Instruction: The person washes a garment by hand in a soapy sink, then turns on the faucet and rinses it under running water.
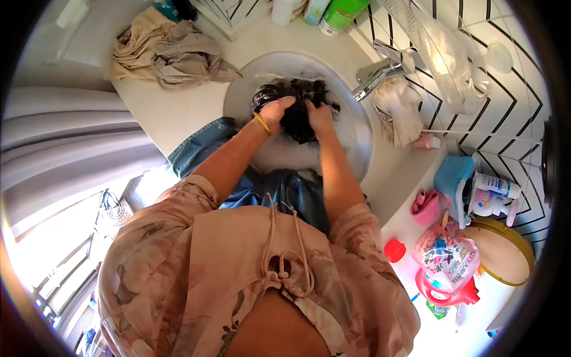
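A wet black cloth (300, 122) is bunched up in the round white sink (363, 152), over foamy water. My left hand (276, 113), with a yellow band at the wrist, grips the cloth from its left side. On the right side my right hand (320, 119) is closed on the same cloth, its thumb pointing up. Both hands are a short distance apart. Blue-green fabric (279, 190) hangs over the sink's near edge, below my forearms.
Beige clothes (172, 50) lie on the counter at the back left. A chrome faucet (380, 74) reaches over the sink's right rim, beside a cream cloth (397, 110). Bottles (344, 15) stand behind. Detergent containers (446, 256) crowd the right.
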The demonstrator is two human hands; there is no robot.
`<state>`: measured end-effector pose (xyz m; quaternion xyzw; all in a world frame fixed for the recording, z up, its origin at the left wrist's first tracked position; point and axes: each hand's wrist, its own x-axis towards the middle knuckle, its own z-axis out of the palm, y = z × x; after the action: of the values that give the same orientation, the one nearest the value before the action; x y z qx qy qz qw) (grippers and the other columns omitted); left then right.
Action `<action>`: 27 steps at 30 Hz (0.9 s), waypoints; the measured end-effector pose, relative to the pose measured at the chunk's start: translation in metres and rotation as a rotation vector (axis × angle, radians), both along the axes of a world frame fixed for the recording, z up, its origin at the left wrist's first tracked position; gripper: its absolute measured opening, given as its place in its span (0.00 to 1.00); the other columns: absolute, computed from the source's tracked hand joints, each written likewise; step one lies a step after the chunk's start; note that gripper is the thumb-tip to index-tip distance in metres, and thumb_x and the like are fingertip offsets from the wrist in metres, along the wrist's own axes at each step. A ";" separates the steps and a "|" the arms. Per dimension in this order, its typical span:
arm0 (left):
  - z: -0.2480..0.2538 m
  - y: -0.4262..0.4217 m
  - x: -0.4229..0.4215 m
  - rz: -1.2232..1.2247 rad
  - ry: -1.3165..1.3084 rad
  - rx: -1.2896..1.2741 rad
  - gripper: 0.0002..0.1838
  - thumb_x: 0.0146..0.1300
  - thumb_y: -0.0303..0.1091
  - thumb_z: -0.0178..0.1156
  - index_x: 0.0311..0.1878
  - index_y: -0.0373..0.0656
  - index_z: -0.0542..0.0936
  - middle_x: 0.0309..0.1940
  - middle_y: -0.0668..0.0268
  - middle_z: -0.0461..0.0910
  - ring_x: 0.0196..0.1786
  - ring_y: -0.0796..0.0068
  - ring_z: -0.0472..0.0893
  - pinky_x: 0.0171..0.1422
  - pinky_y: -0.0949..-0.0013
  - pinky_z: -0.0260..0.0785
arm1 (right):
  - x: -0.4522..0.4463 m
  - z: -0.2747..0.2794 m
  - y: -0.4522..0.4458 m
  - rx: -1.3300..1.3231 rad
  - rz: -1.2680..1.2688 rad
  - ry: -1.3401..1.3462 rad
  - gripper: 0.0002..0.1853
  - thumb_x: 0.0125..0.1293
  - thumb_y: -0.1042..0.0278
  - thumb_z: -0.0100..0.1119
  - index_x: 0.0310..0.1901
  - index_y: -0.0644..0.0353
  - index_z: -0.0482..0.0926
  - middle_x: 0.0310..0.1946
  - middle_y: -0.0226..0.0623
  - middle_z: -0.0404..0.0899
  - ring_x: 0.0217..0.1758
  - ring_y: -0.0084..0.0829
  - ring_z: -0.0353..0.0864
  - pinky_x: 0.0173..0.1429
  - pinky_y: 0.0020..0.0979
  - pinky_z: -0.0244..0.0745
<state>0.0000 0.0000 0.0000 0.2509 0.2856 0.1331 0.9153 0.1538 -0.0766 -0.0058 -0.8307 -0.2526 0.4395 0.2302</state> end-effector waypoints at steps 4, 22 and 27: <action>0.049 0.000 0.009 -0.021 -0.106 0.344 0.27 0.63 0.36 0.50 0.64 0.41 0.58 0.56 0.64 0.70 0.57 0.74 0.67 0.64 0.70 0.55 | 0.014 0.069 -0.046 -0.016 0.329 -0.271 0.44 0.44 0.59 0.67 0.62 0.62 0.54 0.62 0.53 0.55 0.63 0.50 0.57 0.59 0.42 0.61; 0.056 -0.007 0.013 0.674 -0.304 -0.448 0.42 0.49 0.73 0.46 0.56 0.46 0.69 0.52 0.61 0.72 0.54 0.54 0.70 0.62 0.49 0.57 | -0.013 0.193 -0.059 0.963 0.219 0.258 0.27 0.40 0.78 0.57 0.49 0.69 0.70 0.38 0.37 0.75 0.43 0.27 0.72 0.51 0.25 0.65; 0.097 0.037 0.002 0.309 -1.055 -0.542 0.26 0.56 0.59 0.52 0.32 0.40 0.75 0.30 0.64 0.77 0.47 0.61 0.73 0.57 0.57 0.64 | 0.029 0.165 -0.071 0.331 0.183 0.513 0.25 0.45 0.82 0.53 0.51 0.67 0.71 0.42 0.35 0.75 0.45 0.22 0.71 0.53 0.24 0.65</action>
<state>0.0025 0.0373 0.0975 -0.1347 -0.1493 0.2932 0.9347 0.1830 -0.1477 0.1596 -0.6177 -0.3282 0.6065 0.3780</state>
